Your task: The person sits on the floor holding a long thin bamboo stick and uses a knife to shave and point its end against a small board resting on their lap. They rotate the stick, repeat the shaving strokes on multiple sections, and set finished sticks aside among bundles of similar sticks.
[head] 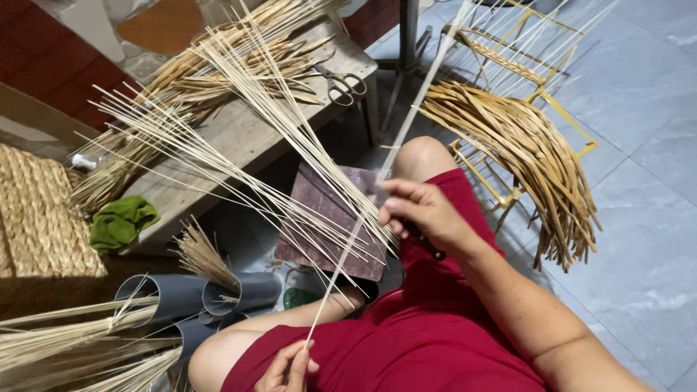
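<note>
Head view: right hand (421, 210) grips dark-handled tool, probably knife, against long pale strip (363, 229); left hand (289, 366) pinches strip's near end, below tool. Keep strip taut, draw steadily.

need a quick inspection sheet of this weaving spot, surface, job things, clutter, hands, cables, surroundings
surface: wooden bench, worn, loaded with strips; grey tiled floor beyond.
job's things: one long pale cane strip running from the left hand up past the right hand; a fan of thin pale sticks leaning over a dark board by the knee.
clutter: scissors on the bench end; green cloth; grey pipe sections holding stick bundles; woven mat at far left.
grippers: left hand pinches the strip's lower end; right hand grips the strip and a dark-handled tool.
cables: nothing seen.
surroundings: yellow metal frame draped with flat tan strips.
</note>
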Demonstrator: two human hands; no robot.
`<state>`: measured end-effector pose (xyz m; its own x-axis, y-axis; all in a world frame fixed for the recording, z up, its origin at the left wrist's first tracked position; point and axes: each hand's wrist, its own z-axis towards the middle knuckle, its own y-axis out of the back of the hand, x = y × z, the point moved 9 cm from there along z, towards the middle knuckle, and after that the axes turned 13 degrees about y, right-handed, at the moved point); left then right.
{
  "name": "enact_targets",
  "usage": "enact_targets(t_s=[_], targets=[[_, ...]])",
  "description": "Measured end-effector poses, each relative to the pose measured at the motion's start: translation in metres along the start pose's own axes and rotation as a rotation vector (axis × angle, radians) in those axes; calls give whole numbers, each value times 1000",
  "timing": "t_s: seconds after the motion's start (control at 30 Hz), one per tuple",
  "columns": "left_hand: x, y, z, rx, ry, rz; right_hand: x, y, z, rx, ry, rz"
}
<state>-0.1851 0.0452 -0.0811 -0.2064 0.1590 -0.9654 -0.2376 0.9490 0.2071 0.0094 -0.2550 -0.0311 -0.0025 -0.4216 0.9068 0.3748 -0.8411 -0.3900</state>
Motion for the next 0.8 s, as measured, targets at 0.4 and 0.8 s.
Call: enact_targets(t_s=[0.4,0.8], targets=[[5,-23,10,85,215,62,-30,-54,-16,184,-159,0],[9,-18,0,15,213,84,-53,-83,-36,296,-222,-31]])
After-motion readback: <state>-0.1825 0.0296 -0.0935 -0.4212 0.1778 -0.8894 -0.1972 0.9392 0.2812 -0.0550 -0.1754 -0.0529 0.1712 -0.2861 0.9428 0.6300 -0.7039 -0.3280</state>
